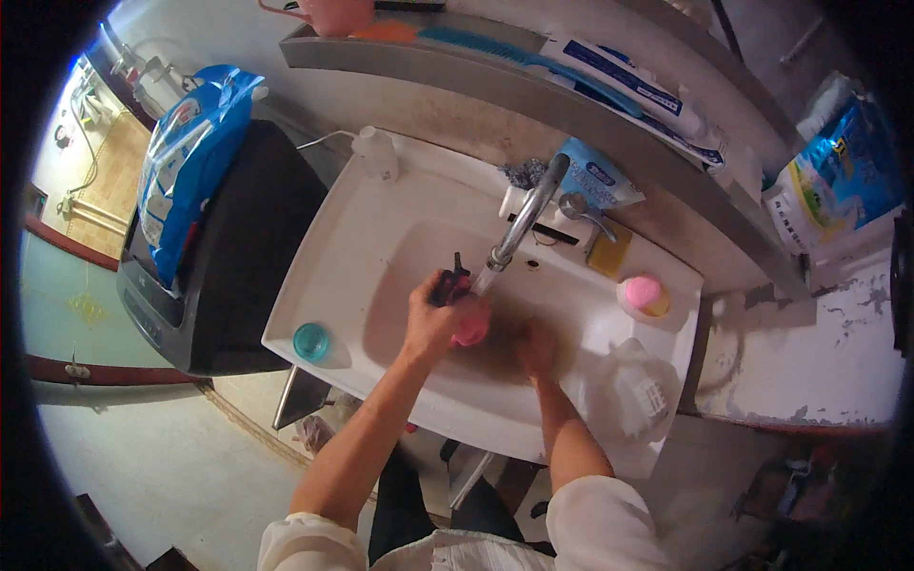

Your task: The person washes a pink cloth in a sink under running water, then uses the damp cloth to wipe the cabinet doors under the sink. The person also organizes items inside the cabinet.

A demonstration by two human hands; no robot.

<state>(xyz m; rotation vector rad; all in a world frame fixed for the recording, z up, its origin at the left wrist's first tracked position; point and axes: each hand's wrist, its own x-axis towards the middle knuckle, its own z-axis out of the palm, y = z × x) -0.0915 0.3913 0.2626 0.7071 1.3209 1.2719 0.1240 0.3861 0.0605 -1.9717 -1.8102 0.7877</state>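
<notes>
My left hand (428,322) is closed round a small pink and black object (472,321) over the basin of a white sink (338,252). A thin dark piece sticks up from it; its exact kind I cannot make out. Just above it, the curved metal faucet (526,217) sends a stream of water down beside the object. My right hand (536,352) reaches into brownish, cloudy water (500,357) in the basin. Its fingers are blurred by the water, so whether they hold anything does not show.
A teal glass (310,341) stands on the sink's left corner and a white bottle (377,154) at its back left. On the right rim sit a pink soap-like piece (643,291) and a crumpled clear plastic bag (630,390). A dark machine (233,257) stands left; a loaded shelf (533,81) runs behind.
</notes>
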